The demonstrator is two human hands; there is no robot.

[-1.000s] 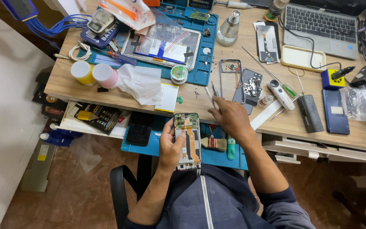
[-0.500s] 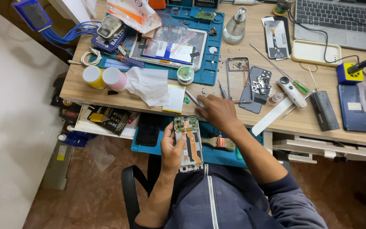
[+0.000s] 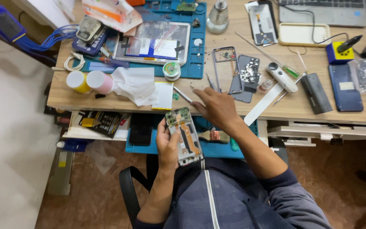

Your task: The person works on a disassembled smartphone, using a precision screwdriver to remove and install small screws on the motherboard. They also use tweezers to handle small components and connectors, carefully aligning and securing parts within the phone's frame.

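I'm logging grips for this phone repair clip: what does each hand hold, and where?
The left hand grips the opened phone by its lower left edge. The right hand holds nothing, reaching over the tweezers.

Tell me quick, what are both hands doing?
Left hand: closed around the opened phone.
Right hand: open, holding nothing, fingers reaching toward the metal tweezers.

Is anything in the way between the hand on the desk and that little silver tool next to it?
No. The right hand lies on the desk with its fingertips beside the silver tweezers; only bare wood shows between them. The left hand holds the opened phone.
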